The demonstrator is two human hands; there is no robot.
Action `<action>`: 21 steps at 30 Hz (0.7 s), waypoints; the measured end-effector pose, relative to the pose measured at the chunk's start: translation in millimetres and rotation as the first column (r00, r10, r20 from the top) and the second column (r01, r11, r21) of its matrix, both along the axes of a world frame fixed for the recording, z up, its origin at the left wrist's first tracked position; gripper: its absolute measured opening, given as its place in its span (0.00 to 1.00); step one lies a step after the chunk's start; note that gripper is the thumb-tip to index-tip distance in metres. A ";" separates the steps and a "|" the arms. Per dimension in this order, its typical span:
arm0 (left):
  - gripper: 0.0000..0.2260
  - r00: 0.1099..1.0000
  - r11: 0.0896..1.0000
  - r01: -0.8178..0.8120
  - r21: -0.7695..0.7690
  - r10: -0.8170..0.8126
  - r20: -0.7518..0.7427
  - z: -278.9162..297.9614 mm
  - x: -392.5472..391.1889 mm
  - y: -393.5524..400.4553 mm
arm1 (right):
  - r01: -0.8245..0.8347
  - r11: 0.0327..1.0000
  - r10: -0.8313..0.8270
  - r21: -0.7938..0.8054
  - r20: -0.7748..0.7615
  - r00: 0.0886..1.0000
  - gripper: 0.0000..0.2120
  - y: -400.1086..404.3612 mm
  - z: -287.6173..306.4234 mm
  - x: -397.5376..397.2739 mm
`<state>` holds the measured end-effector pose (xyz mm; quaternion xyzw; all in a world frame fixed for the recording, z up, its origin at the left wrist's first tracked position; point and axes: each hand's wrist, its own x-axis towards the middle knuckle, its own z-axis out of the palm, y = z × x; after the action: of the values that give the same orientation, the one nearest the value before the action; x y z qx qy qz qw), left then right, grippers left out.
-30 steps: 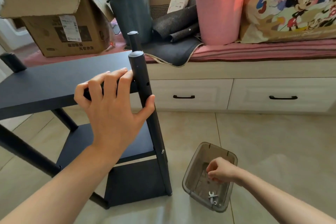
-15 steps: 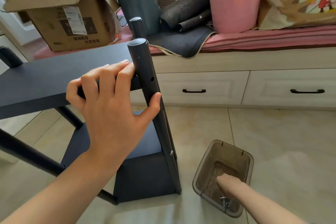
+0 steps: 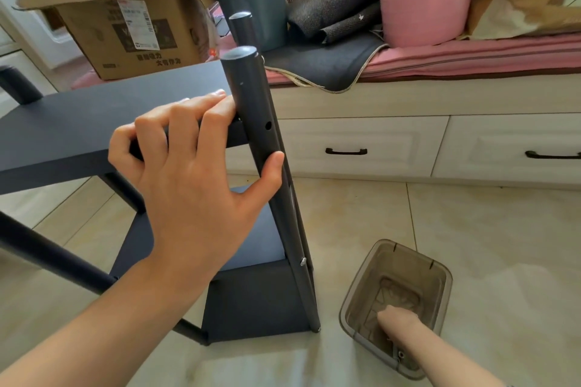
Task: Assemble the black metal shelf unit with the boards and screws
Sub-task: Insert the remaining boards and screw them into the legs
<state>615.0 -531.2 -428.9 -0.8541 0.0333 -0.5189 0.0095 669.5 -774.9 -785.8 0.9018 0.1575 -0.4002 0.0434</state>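
Gripping the front edge of the top board with curled fingers, the left hand sets its thumb against the black metal post, which leans slightly and shows an open screw hole just above the thumb. The shelf unit stands on the tiled floor, a screw already in the post at the lower board. The right hand reaches down into a translucent grey container beside the post's foot; its fingers are hidden, so its grip cannot be told.
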 end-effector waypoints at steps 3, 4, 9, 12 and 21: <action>0.24 1.000 1.000 0.002 -0.005 -0.002 -0.004 0.2 -0.4 -1.1 | -0.017 1.000 0.017 0.003 -0.001 1.000 0.18 -1.7 -1.6 1.1; 0.24 1.000 1.000 0.004 -0.003 -0.004 -0.004 0.4 -0.5 -1.1 | -0.013 1.000 0.013 0.009 -0.001 1.000 0.18 -2.7 -1.5 1.8; 0.24 1.000 1.000 0.013 -0.010 -0.013 -0.007 1.5 -1.1 -0.9 | 0.024 0.998 -0.027 0.052 0.044 0.999 0.17 -4.7 10.0 5.4; 0.24 1.000 1.000 0.021 -0.010 -0.021 -0.017 2.2 -2.2 -1.3 | 0.025 0.994 -0.036 0.109 0.100 0.994 0.14 -3.0 24.6 9.9; 0.24 0.990 0.998 0.068 0.008 -0.067 -0.121 9.2 -15.1 2.0 | 0.013 0.872 -0.167 0.489 0.273 0.947 0.02 11.7 144.6 3.5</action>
<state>599.9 -529.2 -419.7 -0.8822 0.0658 -0.4663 -0.0049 672.9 -763.2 -641.1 0.9415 0.2006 -0.2049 -0.1772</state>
